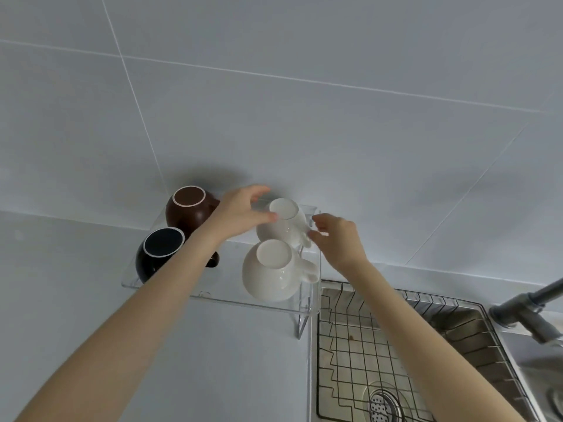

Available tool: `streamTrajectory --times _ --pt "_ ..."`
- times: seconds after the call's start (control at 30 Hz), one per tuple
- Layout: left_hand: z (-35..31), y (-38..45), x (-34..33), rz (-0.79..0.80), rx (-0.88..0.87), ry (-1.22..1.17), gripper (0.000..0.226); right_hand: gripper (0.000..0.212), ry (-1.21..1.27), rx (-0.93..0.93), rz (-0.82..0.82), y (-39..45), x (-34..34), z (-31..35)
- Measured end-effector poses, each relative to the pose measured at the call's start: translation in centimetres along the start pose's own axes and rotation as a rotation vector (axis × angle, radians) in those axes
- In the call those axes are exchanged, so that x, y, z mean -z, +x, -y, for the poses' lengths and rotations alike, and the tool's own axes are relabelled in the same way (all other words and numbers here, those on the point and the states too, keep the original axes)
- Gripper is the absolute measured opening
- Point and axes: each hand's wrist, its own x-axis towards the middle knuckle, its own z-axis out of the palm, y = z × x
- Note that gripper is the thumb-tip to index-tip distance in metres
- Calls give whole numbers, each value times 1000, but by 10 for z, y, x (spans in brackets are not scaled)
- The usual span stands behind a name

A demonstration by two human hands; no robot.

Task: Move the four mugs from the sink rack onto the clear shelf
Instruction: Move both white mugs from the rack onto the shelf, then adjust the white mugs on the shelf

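Note:
Four mugs stand upside down on the clear shelf (213,295) against the wall. At the back left is a brown mug (187,213), with a dark blue mug (157,254) in front of it. One white mug (283,226) sits at the back right, another white mug (271,271) at the front right. My left hand (240,214) reaches over the shelf; its thumb touches the back white mug's base and its fingers arch apart above it. My right hand (338,239) hovers at that mug's handle, fingertips spread, just touching it.
The wire rack (359,360) lies in the steel sink (466,324) at the lower right, below the shelf's right end. A grey faucet (530,309) juts in from the right edge. The tiled wall rises behind the shelf. White counter lies at the left.

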Motion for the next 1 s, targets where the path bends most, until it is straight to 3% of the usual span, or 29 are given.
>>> streamTrajectory --times 0.1,0.2,0.37,0.5,0.63,1.0 --pt "14 19 -10 105 6 17 77 26 -91 -7 -8 3 -19 -2" --pt "21 25 -16 163 -49 -14 70 16 -102 3 -43 5 -26 -7" --pt "25 30 -24 56 -96 41 57 12 14 26 -28 18 -16 -16" --pt "24 26 -31 -113 -47 88 65 16 75 24 -6 30 -7 -13" --pt "16 20 -37 -228 -1 143 49 24 123 -8 28 36 0 -9" --pt "16 15 -43 -254 10 108 57 25 124 9 6 32 -3 -12"
